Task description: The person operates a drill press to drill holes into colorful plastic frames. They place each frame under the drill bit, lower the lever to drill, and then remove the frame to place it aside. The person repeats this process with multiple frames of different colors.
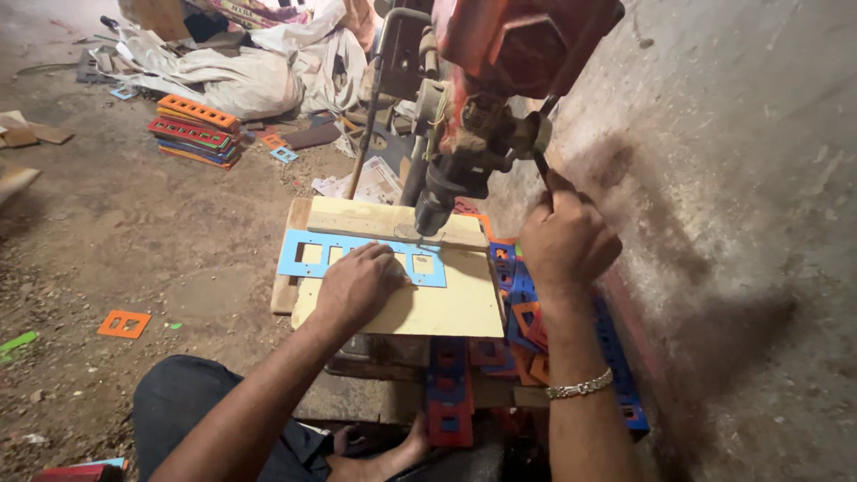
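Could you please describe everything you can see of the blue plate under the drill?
The blue plate is a thin, flat strip, plastic by its look, with several rectangular cutouts in a row. It lies flat on a pale wooden board. The left hand presses on its middle, and the drill tip stands over its right end.

Matt blue, seemingly plastic plate [357,254] on smooth pale wooden board [446,303].

A cutout plate [357,254] lies on a board [420,303] under the drill press [464,134], loose plates [518,312] piled to its right.
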